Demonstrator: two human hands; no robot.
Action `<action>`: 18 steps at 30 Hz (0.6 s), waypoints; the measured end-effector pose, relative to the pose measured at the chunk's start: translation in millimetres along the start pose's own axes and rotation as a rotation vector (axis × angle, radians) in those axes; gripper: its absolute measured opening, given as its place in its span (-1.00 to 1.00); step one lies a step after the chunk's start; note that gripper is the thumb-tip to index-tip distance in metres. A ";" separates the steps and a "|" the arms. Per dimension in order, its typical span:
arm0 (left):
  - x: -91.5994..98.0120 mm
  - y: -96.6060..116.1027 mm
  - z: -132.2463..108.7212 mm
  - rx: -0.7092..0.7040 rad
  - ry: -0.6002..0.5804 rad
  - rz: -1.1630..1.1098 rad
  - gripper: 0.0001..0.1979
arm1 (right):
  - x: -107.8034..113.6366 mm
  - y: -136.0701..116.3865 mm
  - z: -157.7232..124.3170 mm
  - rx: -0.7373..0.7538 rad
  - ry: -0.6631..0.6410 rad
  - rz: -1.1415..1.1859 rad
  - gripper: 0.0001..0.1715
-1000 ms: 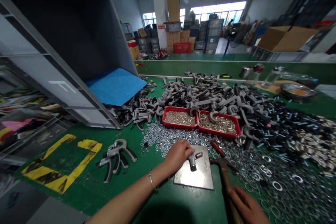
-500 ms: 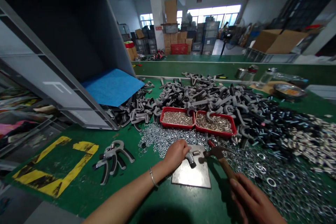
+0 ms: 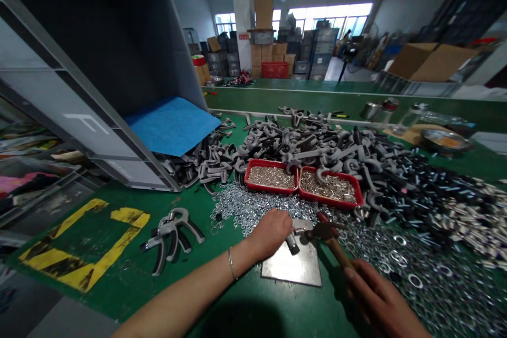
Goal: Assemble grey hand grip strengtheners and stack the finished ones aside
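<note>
My left hand (image 3: pixel 270 232) is closed round a small grey handle part (image 3: pixel 292 243), holding it on a steel plate (image 3: pixel 295 266) that lies on the green table. My right hand (image 3: pixel 376 303) grips the wooden shaft of a hammer (image 3: pixel 327 235). The hammer's head rests right at the part, over the plate's far edge. A small metal spring or pin at the part is hidden under the hammer head. Two assembled hand grippers (image 3: pixel 171 235) lie left of my left forearm.
Two red trays (image 3: pixel 273 177) (image 3: pixel 330 186) of small metal pieces stand beyond the plate. Washers (image 3: pixel 245 208) spread around it. Piles of grey handles (image 3: pixel 301 142) and black parts (image 3: pixel 428 185) fill the table behind. A tipped grey crate (image 3: pixel 91 79) with a blue sheet (image 3: pixel 172 125) sits left.
The hammer rose from lying low at the right and swung left, its head now down at the part on the plate. My left hand stayed on the part.
</note>
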State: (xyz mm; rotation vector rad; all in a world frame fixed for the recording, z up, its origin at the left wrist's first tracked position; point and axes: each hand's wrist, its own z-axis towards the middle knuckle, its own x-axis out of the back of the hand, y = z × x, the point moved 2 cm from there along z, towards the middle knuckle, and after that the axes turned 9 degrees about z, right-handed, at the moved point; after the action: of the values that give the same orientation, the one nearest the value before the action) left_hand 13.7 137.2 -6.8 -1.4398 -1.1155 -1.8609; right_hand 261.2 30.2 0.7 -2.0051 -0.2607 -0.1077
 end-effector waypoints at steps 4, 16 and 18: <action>8.9 14.0 -7.4 -0.080 0.047 0.162 -0.56 | 7.8 -14.7 -0.4 0.116 -0.036 -0.150 -0.54; -18.8 30.7 -46.3 0.327 0.145 -0.169 -0.01 | -13.8 -50.0 12.3 0.432 -0.083 -0.621 -0.62; -14.4 27.4 -44.4 0.326 0.110 -0.197 -0.02 | -9.3 -36.8 26.6 0.337 -0.109 -0.559 -0.58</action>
State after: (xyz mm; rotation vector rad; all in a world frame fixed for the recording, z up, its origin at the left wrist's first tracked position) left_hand 17.1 84.1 -16.7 -1.0653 -1.4693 -1.7606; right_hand 242.5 68.1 19.7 -1.5604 -0.8486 -0.2876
